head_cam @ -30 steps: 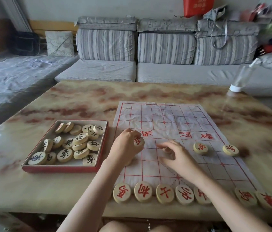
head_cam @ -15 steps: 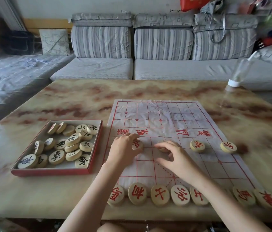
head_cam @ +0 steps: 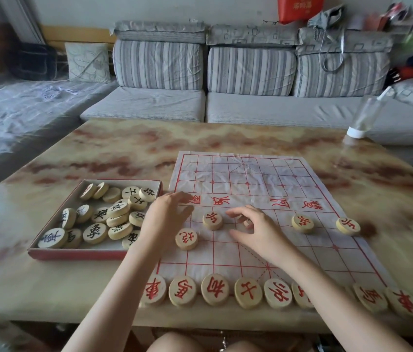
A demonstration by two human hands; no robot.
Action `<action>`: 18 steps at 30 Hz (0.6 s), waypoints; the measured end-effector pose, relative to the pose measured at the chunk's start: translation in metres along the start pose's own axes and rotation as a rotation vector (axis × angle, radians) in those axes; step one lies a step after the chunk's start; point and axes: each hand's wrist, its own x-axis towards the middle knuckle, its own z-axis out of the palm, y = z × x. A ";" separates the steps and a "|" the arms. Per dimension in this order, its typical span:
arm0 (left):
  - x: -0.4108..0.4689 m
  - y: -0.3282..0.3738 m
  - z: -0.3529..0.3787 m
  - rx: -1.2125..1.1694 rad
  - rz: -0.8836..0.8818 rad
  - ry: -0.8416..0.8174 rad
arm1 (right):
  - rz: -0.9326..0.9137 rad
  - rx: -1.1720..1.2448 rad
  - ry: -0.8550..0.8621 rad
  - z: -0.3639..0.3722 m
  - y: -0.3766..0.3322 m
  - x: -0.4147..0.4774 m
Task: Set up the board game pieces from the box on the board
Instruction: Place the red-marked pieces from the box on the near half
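1. Board game pieces are round wooden discs with red or black characters; they lie in three places: on the board (head_cam: 263,219), along its near edge, and in the box (head_cam: 78,252).
2. Near-edge row count: eight discs are visible, all red-marked and face up, from the leftmost disc (head_cam: 153,289) to the rightmost disc (head_cam: 403,301); the right forearm crosses the row, so any disc under it cannot be counted.
3. Mid-board count: four red discs are in plain view. Three sit in one line across the board: one (head_cam: 212,220) between the hands, one (head_cam: 302,223) further right, one (head_cam: 348,226) at the right edge. The fourth (head_cam: 186,239) lies one row nearer, just beside the left hand.
4. Board orientation: the printed cloth sheet lies flat on the marble-pattern table (head_cam: 98,153), long axis running away from the person.
5. Box contents: the shallow red-walled tray holds a loose pile of roughly twenty discs, mostly black-marked, some leaning on others. It sits just left of the board.
6. Left hand (head_cam: 166,219): released, fingers spread, palm down over the board's left edge, holding nothing.
7. Right hand (head_cam: 256,231): fingers curled over the board centre; a small part of a disc shows at the fingertips, but whether it is gripped cannot be told.
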 end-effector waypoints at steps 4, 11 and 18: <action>-0.004 -0.017 -0.028 0.018 -0.045 0.082 | -0.019 0.023 -0.021 0.013 -0.020 0.012; -0.015 -0.071 -0.077 0.071 -0.199 0.197 | -0.071 0.060 -0.111 0.047 -0.056 0.043; -0.028 -0.112 -0.108 0.093 -0.318 0.266 | -0.112 0.091 -0.171 0.082 -0.087 0.073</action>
